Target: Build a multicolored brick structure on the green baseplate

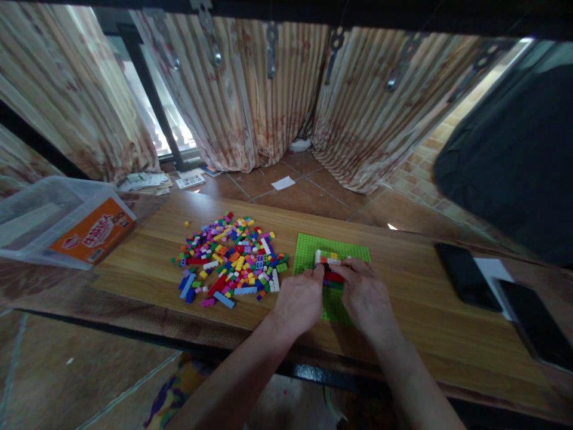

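Right of lower centre, both hands [301, 298] [366, 295] are grasping the brick build [333, 278] on the green baseplate [308, 246], ideally keeping it square and pressing evenly.

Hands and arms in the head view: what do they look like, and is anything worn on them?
The left hand and right hand show no gloves. Both forearms are bare as far as they show, with no sleeves, watch or bracelet visible. Finer details, such as nails, are too small to tell.

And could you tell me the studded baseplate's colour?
The baseplate is lime green, in the head view.
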